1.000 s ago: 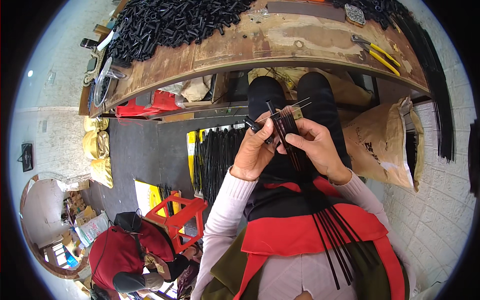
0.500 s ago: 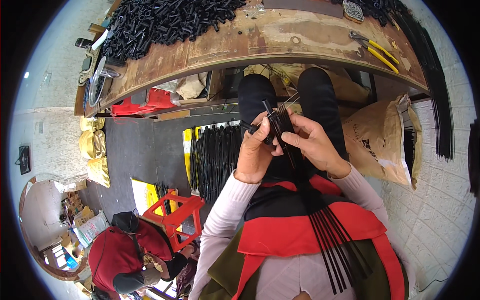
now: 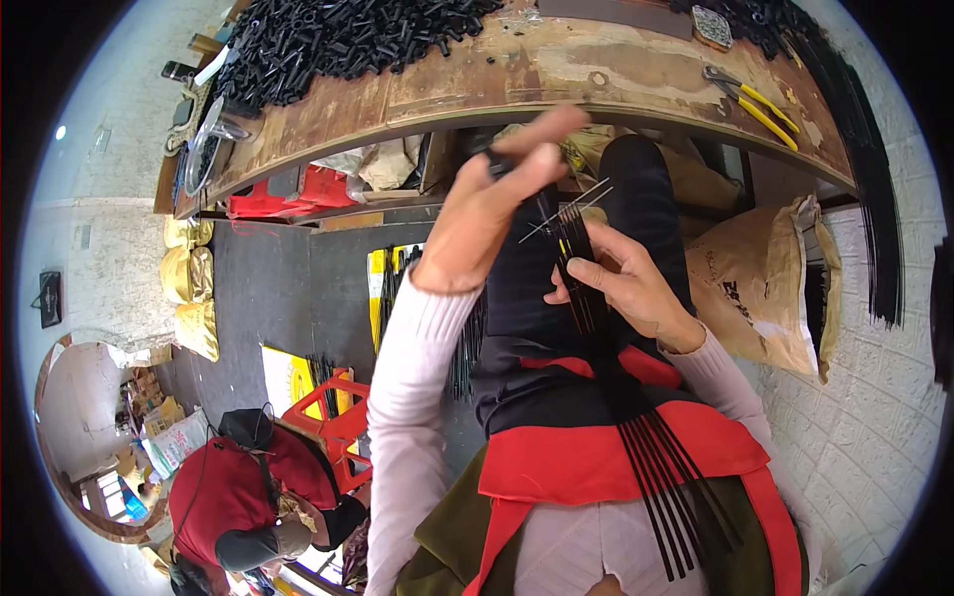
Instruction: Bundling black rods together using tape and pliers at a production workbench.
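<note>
Right hand (image 3: 626, 283), centre frame, pinching a bundle of thin black rods (image 3: 584, 313); blurred left hand (image 3: 479, 214), above left, gripping a dark cylindrical piece (image 3: 495, 164). Upper left, short black tubes (image 3: 348, 45) heap a brown wooden bench (image 3: 447, 94).

My sleeves (image 3: 409, 363) are pale pink, my apron (image 3: 566, 465) red — my rods (image 3: 608, 372) black, the pliers' handles (image 3: 767, 123) bright yellow.

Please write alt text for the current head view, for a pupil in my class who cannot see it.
A person's right hand holds black rods that fan out over a red apron; the left hand, blurred, is closer to a wooden bench. On the bench lie many short black tubes and yellow-handled pliers. At lower left is a co-worker in red.
</note>
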Demonstrator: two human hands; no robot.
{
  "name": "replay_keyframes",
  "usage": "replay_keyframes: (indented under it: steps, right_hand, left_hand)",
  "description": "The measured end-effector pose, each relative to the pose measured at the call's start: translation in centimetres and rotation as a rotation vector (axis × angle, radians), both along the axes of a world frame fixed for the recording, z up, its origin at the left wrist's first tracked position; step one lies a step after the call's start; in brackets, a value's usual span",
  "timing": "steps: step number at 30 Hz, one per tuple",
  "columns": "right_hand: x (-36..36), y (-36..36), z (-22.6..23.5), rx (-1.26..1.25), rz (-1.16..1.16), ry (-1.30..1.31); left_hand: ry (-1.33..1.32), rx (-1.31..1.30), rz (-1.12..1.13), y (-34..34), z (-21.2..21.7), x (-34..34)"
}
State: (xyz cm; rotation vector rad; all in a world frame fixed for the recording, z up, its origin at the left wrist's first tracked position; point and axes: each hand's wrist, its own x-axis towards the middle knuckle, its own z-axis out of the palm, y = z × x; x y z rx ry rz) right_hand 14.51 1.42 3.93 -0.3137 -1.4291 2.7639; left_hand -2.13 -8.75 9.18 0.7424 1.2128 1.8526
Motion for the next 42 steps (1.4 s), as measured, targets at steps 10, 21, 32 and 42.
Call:
replay_keyframes:
  steps: [10,21,32,42]
  right_hand:
    - [-0.3,-0.2,0.4,0.049,-0.016,-0.014]
    - [-0.7,-0.6,0.3,0.060,-0.025,-0.020]
    - [-0.7,-0.6,0.0,0.083,-0.049,-0.011]
    - [-0.5,-0.6,0.2,0.098,-0.053,-0.018]
  left_hand:
    - [-0.211,-0.163,0.017,-2.0,-2.5,0.9]
    - [0.008,-0.206,0.202,-1.8,-1.9,1.8]
    - [-0.184,-0.154,0.044,-2.3,-1.5,0.3]
    - [-0.153,-0.222,0.016,-2.0,-1.5,-0.1]
